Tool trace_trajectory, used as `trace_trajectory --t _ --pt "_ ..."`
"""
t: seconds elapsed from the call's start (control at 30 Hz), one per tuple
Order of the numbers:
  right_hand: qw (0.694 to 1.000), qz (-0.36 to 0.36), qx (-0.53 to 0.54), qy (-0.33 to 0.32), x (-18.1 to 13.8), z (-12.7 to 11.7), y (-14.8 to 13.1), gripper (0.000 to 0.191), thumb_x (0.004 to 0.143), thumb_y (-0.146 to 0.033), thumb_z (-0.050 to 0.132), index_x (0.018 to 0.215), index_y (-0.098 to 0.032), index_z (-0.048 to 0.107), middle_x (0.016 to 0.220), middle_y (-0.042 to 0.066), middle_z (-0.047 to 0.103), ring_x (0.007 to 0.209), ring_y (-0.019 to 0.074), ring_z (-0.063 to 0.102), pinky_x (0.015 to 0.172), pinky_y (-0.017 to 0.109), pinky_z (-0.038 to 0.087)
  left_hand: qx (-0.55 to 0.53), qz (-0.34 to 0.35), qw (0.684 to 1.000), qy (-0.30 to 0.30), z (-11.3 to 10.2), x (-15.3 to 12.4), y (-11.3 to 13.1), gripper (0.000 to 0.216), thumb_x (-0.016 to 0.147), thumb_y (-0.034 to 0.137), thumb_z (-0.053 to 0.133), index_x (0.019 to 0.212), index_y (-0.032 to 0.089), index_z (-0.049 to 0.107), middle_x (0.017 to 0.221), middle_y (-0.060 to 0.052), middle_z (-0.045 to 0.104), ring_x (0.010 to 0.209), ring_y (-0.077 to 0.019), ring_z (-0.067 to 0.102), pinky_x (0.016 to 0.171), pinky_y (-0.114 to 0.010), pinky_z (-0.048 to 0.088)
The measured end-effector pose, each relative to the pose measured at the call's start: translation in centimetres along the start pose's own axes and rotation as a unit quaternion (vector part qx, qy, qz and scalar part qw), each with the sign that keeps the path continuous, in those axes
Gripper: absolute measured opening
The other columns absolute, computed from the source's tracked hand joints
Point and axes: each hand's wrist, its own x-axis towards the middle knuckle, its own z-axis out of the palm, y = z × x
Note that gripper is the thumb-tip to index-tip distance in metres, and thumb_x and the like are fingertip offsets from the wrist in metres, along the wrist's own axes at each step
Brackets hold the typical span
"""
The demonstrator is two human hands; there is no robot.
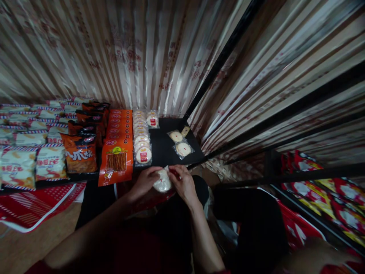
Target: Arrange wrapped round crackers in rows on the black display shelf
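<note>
Between my two hands, just off the shelf's front edge, is a round white cake in a clear wrapper (pixel 162 182). My left hand (pixel 145 182) grips its left side with the fingers closed. The fingers of my right hand (pixel 184 183) pinch the wrapper at the upper right. Beyond my hands, on the dark shelf (pixel 164 142), a column of overlapping wrapped round cakes (pixel 142 148) runs front to back, with another wrapped cake (pixel 153 120) beside its far end. Two loose wrapped cakes (pixel 183 148) and a small tan packet (pixel 185 131) lie on the right.
Left of the cakes are overlapping orange packets (pixel 116 152), dark-and-orange snack bags (pixel 80 152) and rows of white snack bags (pixel 51 161). A red basket (pixel 37 205) stands below. Black rack bars (pixel 228 45) cross the right; red-and-yellow packets (pixel 316 199) fill a lower shelf there.
</note>
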Motion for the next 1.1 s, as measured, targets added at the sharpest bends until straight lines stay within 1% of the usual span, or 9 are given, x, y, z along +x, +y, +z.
trace_trajectory --t 0.07,0.13,0.3,0.53,0.67,0.77,0.93,1.0,1.1 --pt "1.0 0.009 0.019 0.006 0.3 -0.2 0.1 0.025 0.083 -0.032 0.055 0.103 -0.021 0.066 0.101 0.008 0.062 0.094 0.0197 0.057 0.085 0.033 0.046 -0.011 0.013 1.0 0.001 -0.2 0.1 1.2 0.037 0.073 0.022 0.054 0.109 0.012 0.061 0.107 -0.008 0.067 0.095 -0.0188 0.062 0.083 -0.028 0.047" --pt "0.996 0.034 0.077 -0.013 0.5 -0.2 0.1 0.031 0.083 -0.035 0.054 0.109 -0.019 0.063 0.096 0.007 0.063 0.087 0.0173 0.059 0.08 0.03 0.048 -0.034 0.012 0.999 0.016 -0.1 0.3 2.1 0.041 0.074 0.024 0.056 0.112 0.012 0.058 0.107 -0.009 0.067 0.092 -0.019 0.063 0.079 -0.028 0.049" --pt "0.962 0.111 0.247 -0.027 1.4 -0.1 0.6 0.047 0.074 -0.04 0.062 0.114 -0.017 0.056 0.081 0.002 0.061 0.067 0.0115 0.057 0.065 0.023 0.049 -0.063 -0.007 0.997 0.047 0.4 1.0 3.5 0.049 0.073 0.023 0.058 0.12 0.013 0.052 0.102 -0.008 0.066 0.081 -0.0158 0.062 0.069 -0.025 0.048" --pt "0.915 0.167 0.366 -0.025 1.7 0.0 0.1 0.04 0.064 -0.044 0.072 0.091 -0.017 0.063 0.073 -0.002 0.06 0.062 0.0091 0.053 0.059 0.021 0.044 -0.115 -0.005 0.989 0.092 0.5 1.8 4.4 0.057 0.06 0.025 0.072 0.113 0.012 0.054 0.074 0.002 0.06 0.064 -0.01 0.056 0.059 -0.021 0.043" --pt "0.894 0.185 0.407 0.004 1.8 0.1 -0.4 0.035 0.061 -0.041 0.076 0.083 -0.019 0.062 0.07 -0.003 0.059 0.06 0.0087 0.053 0.059 0.021 0.043 -0.148 0.002 0.984 0.095 0.3 2.5 4.2 0.059 0.056 0.026 0.076 0.109 0.013 0.053 0.068 0.005 0.059 0.06 -0.0088 0.054 0.059 -0.02 0.043" --pt "0.903 0.162 0.399 0.022 2.2 -0.2 -0.7 0.032 0.062 -0.039 0.076 0.082 -0.019 0.06 0.069 -0.004 0.058 0.059 0.009 0.052 0.058 0.021 0.043 -0.148 0.023 0.986 0.075 0.3 3.1 4.3 0.05 0.056 0.028 0.077 0.101 0.015 0.057 0.072 0.002 0.063 0.065 -0.0106 0.057 0.063 -0.022 0.045" --pt "0.941 0.104 0.319 0.052 2.7 -0.4 -0.7 0.024 0.067 -0.035 0.071 0.082 -0.019 0.06 0.068 -0.004 0.055 0.059 0.0093 0.048 0.057 0.022 0.041 -0.103 0.032 0.991 0.079 0.0 3.6 4.7 0.036 0.056 0.031 0.075 0.087 0.016 0.063 0.077 0.0 0.066 0.073 -0.0132 0.06 0.071 -0.025 0.046" --pt "0.954 0.082 0.276 0.084 2.8 -0.2 -0.6 0.021 0.069 -0.032 0.069 0.083 -0.02 0.061 0.074 -0.002 0.058 0.066 0.0114 0.051 0.064 0.024 0.043 -0.082 0.041 0.992 0.084 -0.2 3.6 4.7 0.033 0.058 0.03 0.072 0.087 0.017 0.063 0.078 0.0 0.066 0.075 -0.0134 0.06 0.073 -0.026 0.045" --pt "0.965 0.043 0.221 0.133 3.0 0.2 -0.4 0.018 0.071 -0.03 0.066 0.086 -0.02 0.064 0.094 0.003 0.062 0.09 0.0174 0.055 0.084 0.032 0.043 -0.04 0.071 0.993 0.089 -0.4 3.4 4.3 0.024 0.062 0.029 0.067 0.083 0.018 0.062 0.08 0.001 0.065 0.076 -0.0139 0.06 0.075 -0.026 0.045"
